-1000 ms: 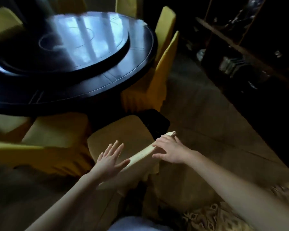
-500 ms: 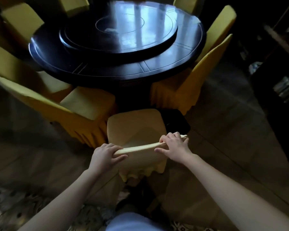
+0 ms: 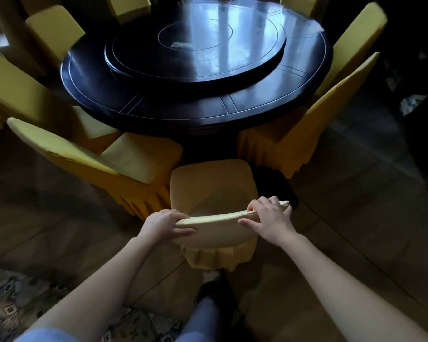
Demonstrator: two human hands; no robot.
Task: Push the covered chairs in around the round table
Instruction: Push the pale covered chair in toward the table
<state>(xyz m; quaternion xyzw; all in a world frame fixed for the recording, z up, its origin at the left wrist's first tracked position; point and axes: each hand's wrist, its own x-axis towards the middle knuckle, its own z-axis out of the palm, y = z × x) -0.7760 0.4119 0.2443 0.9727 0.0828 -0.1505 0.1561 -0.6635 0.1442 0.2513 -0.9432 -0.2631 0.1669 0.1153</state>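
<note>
Left hand (image 3: 162, 224) and right hand (image 3: 269, 219) — fingers clamped on the chair (image 3: 213, 191) backrest — facing the round table (image 3: 195, 104)

Dim, edge-blurred wide-angle view; glare on table (image 3: 269, 104).

The person's left forearm (image 3: 104, 287) and right forearm (image 3: 344, 280) are bare along their whole visible length, from the near edge of the picture up to the wrists. The left hand (image 3: 162, 223) and the right hand (image 3: 269, 218) are bare as well. The legs are clad in light blue trousers (image 3: 203, 319). One leg shows near the middle of the near edge, and a second patch of the same blue shows at the near left corner. Just beyond the middle leg's hem is a dark shoe (image 3: 214, 291), its details lost in shadow.
</note>
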